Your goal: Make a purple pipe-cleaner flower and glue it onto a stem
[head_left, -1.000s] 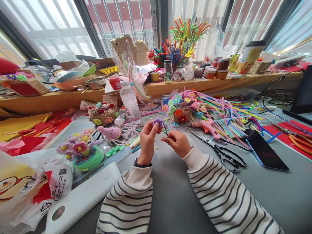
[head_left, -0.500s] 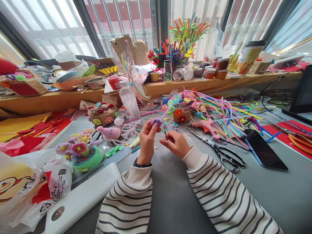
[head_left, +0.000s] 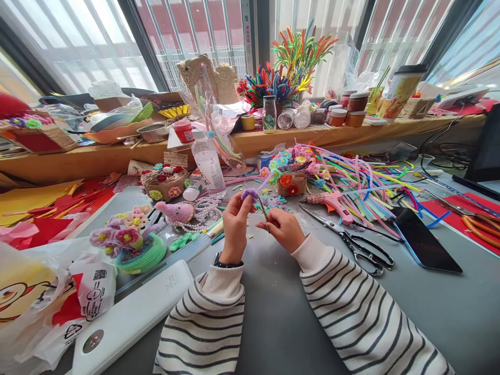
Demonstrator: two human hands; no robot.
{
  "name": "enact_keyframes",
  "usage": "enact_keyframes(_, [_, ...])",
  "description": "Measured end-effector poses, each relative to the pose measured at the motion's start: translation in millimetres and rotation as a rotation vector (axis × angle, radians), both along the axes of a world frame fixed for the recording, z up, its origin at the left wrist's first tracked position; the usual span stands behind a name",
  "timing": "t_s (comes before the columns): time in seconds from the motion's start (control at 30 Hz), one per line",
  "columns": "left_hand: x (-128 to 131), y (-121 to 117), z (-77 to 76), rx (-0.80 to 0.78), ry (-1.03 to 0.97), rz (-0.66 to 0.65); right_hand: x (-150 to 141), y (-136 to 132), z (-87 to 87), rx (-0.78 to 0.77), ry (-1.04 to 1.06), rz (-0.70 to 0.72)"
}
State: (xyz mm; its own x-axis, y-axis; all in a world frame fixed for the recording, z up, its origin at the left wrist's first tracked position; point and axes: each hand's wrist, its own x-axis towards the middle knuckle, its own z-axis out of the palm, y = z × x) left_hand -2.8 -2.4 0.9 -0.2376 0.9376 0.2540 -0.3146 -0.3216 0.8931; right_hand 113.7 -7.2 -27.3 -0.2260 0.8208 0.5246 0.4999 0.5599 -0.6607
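Left hand (head_left: 235,225) pinches a fuzzy purple piece (head_left: 250,194) at the frame's centre, right hand (head_left: 288,230) grips a slim metal tool (head_left: 263,207) beside it, black-handled scissors (head_left: 349,238) on the grey bench (head_left: 273,307) right of centre

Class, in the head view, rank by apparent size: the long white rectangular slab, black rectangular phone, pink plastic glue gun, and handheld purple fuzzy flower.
1. Long white rectangular slab (nearness may exaggerate it)
2. Black rectangular phone
3. Pink plastic glue gun
4. Purple fuzzy flower, in the left hand
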Motion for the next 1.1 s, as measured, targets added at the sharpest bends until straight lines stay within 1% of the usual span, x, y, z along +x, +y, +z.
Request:
enact_keyframes(0.23, [-0.3,-0.1,0.8,0.009,-0.007,0.014,-0.1,-1.3,0.9,0.017,0.004,-0.029])
enact_keyframes(0.43, [0.5,-1.5,1.4,0.000,-0.003,0.036,-1.4,-4.7,5.8,-0.023,-0.051,-0.037])
enact_keyframes(0.63, [0.0,-0.8,1.0,0.012,0.007,0.023,-0.9,-3.3,4.7,-0.036,-0.067,-0.032])
enact_keyframes(0.9, [-0.9,0.3,-0.2,0.017,-0.001,0.023,0.7,-0.7,1.3,0.003,-0.035,-0.047])
enact_keyframes(1.1, [-0.9,-3.4,2.6,0.023,-0.028,0.026,2.4,0.7,-1.1,0.015,0.055,-0.126])
